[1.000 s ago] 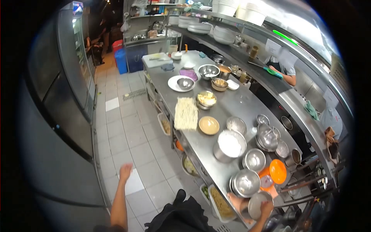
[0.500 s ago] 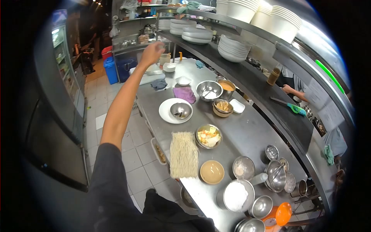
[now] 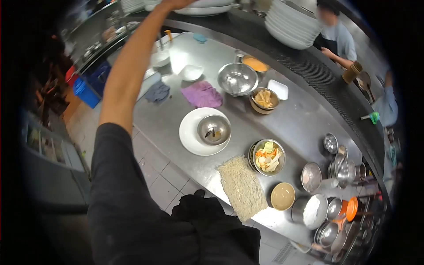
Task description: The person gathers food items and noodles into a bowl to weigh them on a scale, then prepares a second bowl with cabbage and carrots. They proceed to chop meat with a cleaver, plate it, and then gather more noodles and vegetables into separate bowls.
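My left hand (image 3: 176,3) is at the top edge of the head view, beside a stack of white plates (image 3: 205,9) on the dark shelf. Its fingers are cut off by the frame, so I cannot make out whether it grips a plate. The bare forearm passes over the left end of the steel table. Below it lie a grey cloth (image 3: 157,91), a purple cloth (image 3: 202,94) and a white square bowl (image 3: 191,73). My right hand is not in view.
A white plate (image 3: 190,134) carries a steel bowl (image 3: 214,130). Nearby are a noodle slab (image 3: 242,187), a bowl of cut vegetables (image 3: 268,158), a tan bowl (image 3: 282,196) and several metal bowls. Stacked white bowls (image 3: 291,24) stand on the shelf; a person (image 3: 338,42) works behind it.
My left hand has risen from above the table's far end to the plates on the shelf. The view has turned and tilted down, so the table appears rotated.
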Tool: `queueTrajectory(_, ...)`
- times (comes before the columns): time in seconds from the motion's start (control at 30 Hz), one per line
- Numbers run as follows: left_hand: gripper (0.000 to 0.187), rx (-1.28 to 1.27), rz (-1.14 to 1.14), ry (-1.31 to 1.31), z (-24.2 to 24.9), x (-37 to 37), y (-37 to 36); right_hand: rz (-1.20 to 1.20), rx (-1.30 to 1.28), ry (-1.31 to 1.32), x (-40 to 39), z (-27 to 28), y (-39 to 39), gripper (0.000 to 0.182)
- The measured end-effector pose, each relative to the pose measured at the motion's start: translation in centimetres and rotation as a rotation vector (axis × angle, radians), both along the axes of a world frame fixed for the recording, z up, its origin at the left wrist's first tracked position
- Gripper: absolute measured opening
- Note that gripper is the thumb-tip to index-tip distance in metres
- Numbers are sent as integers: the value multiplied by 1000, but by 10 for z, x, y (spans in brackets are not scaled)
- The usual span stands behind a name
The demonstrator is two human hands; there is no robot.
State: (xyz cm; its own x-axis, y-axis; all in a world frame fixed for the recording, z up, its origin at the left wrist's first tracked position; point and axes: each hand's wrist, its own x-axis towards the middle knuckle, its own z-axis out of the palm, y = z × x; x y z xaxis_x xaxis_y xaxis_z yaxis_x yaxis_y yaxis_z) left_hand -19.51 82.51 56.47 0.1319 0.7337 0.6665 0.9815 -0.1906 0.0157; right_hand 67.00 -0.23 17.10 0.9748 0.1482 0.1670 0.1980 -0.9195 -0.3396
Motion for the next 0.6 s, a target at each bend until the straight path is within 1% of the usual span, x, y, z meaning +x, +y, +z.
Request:
queueTrajectory(0.03, 74, -74, 49, -3, 12, 6, -9, 18, 179, 153, -17, -10, 2, 47)
queueTrajectory(0.07, 74, -79, 113, 84, 21, 13, -22, 81, 356, 299, -29, -25, 11, 48)
queueTrajectory(0.1, 71, -281, 75, -71, 36, 25, -48, 137, 473, 408, -56, -35, 24, 50)
queueTrajectory(0.13, 68, -2, -81, 64, 21, -1, -17, 232, 492, 511, -114, -7, 77, 46)
queueTrajectory(0.17, 66, 1, -141, 70, 23, 2, -20, 391, 633, 637, -170, 12, 131, 47)
queueTrajectory(0.2, 63, 4, -194, 81, 26, 2, -23, 434, 704, 773, -228, 36, 191, 49)
queueTrajectory(0.23, 63, 8, -223, 85, 25, 4, -20, 528, 755, 868, -269, 42, 238, 51)
queueTrajectory(0.27, 62, 12, -109, 120, 24, 6, -14, 599, 757, 953, -296, 36, 276, 52)
queueTrajectory(0.3, 63, 17, 7, 157, 22, 6, -10, 649, 843, 1045, -323, 31, 312, 53)
queueTrajectory(0.33, 63, 29, -13, 160, 16, 6, -10, 701, 953, 1220, -335, 14, 340, 54)
queueTrajectory(0.4, 37, 253, -146, 231, 3, 5, -8, 512, 931, 1317, -347, -9, 394, 63)
queueTrajectory(0.43, 38, 355, -282, 224, 0, -2, 0, 513, 951, 1306, -349, -15, 412, 63)
queueTrajectory(0.47, 38, 369, -291, 222, 1, -3, -2, 464, 913, 1299, -349, -20, 426, 67)
queueTrajectory(0.5, 38, 322, -242, 244, 1, -3, -8, 414, 875, 1293, -349, -25, 439, 71)
queueTrajectory(0.53, 39, 276, -197, 264, 2, -2, -11, 412, 895, 1281, -349, -31, 449, 71)
queueTrajectory(0.6, 40, 294, -298, 240, 8, -19, 6, 415, 865, 1309, -348, -42, 458, 73)
